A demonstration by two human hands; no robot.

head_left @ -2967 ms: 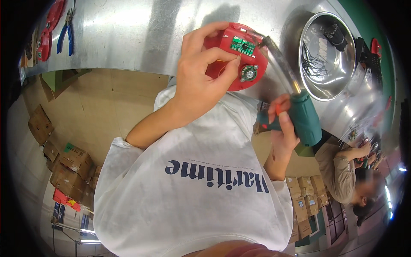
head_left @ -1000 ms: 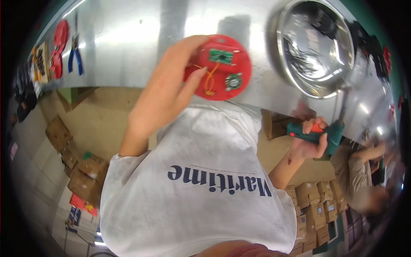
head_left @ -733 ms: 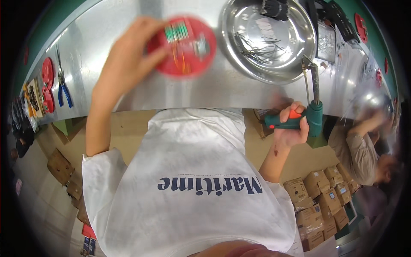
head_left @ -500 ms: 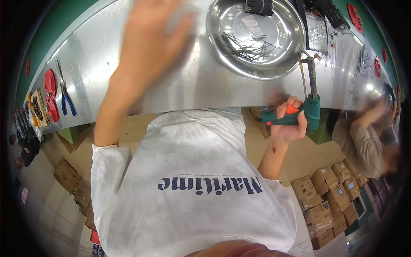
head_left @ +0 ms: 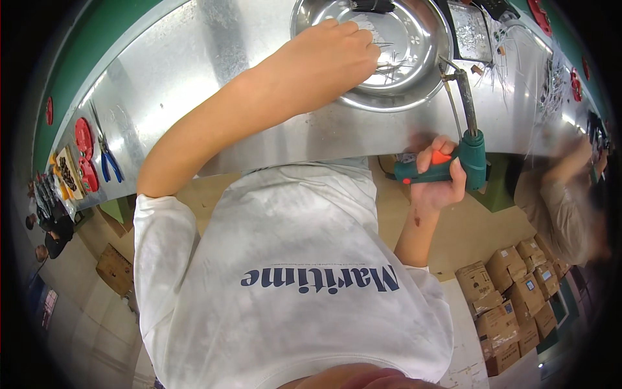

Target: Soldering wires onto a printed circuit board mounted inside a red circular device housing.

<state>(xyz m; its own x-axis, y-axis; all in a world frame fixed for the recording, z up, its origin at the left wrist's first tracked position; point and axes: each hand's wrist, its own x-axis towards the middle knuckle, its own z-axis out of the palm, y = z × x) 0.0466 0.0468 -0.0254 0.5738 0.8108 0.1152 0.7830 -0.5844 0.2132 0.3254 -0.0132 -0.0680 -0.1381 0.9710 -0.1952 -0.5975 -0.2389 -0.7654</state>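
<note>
My left hand (head_left: 337,61) is over the left side of a round steel bowl (head_left: 435,76), its back upward and its fingers curled in. What the fingertips hold, if anything, is hidden beneath them. Thin dark wires (head_left: 391,67) lie in the bowl right beside the fingers. A black bundle (head_left: 373,6) is at the bowl's far side. In front of the table edge, my right hand (head_left: 437,178) is wrapped round the green handle of a soldering gun (head_left: 475,155) with an orange trigger. Its metal tip points up and away, close to the bowl's right rim.
Blue-handled pliers (head_left: 110,165) and red plastic pieces (head_left: 84,139) lie at the left of the metal table (head_left: 149,84). A clear-topped tray (head_left: 472,32) and loose pale wires (head_left: 554,78) are right of the bowl. Another person's arm (head_left: 570,159) is at the right, above stacked cartons (head_left: 502,321).
My left hand has swung right from the bare tabletop to the bowl, and its fingers have curled in. My right hand keeps its grip on the soldering gun, nearly still.
</note>
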